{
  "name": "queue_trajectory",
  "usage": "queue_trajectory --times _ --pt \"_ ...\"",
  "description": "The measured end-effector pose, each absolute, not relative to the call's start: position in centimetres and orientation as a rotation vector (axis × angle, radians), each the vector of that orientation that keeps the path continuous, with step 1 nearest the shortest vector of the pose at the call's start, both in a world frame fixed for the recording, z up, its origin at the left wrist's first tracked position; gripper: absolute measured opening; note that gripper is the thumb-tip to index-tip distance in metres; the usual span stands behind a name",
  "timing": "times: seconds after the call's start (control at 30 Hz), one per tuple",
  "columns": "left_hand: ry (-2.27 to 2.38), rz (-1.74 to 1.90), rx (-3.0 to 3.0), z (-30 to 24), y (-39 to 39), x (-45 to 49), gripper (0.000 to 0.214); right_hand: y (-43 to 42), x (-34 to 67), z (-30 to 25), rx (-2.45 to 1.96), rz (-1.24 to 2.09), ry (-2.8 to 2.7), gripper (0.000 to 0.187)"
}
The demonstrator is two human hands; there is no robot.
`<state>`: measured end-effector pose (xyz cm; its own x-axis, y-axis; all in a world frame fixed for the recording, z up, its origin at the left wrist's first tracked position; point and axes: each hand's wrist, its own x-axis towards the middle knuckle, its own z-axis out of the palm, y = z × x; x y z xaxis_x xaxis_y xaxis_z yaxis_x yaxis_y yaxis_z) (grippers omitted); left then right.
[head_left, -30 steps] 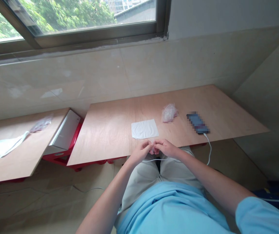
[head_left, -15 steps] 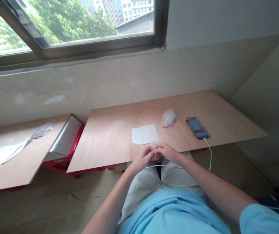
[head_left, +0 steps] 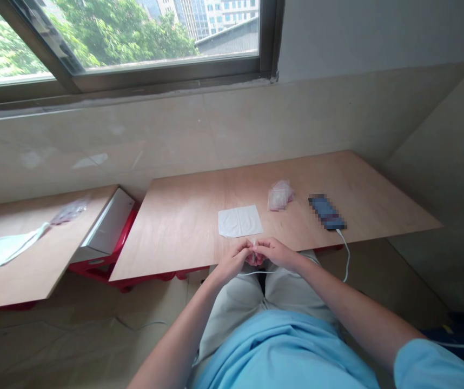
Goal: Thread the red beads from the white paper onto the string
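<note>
My left hand (head_left: 234,259) and my right hand (head_left: 274,253) meet fingertip to fingertip at the near edge of the wooden board (head_left: 175,227), above my lap. Both pinch a tiny pale item (head_left: 253,252) between them; it is too small to name. A white square cloth (head_left: 239,221) lies flat on the board just beyond my fingers. A small crumpled clear plastic bag (head_left: 279,195) sits behind it to the right.
A dark phone (head_left: 326,212) lies right of the bag, its white cable (head_left: 346,254) running off the edge and across my lap. A second board (head_left: 33,259) at left carries a face mask (head_left: 0,249) and a white box (head_left: 108,222). Tiled wall and window stand behind.
My hands have stayed pinched together at the board's edge with small finger movements. The view shifted slightly as my head moved.
</note>
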<state>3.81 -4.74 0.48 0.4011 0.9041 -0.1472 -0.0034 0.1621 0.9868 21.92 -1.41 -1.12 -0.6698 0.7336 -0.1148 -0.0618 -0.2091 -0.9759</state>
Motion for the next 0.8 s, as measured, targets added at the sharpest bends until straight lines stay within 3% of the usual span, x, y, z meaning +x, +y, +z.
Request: queue_trajectory --times 0.3,0.8 --pt "0.989 0.832 1.193 -0.8 -4.3 3.7 0.017 -1.1 21.6 -1.5 -0.845 1.938 -1.486 0.020" --pt "1.019 0.767 1.447 0.1 -5.0 3.3 0.037 -0.9 22.2 -2.2 -0.760 1.864 -1.634 0.028"
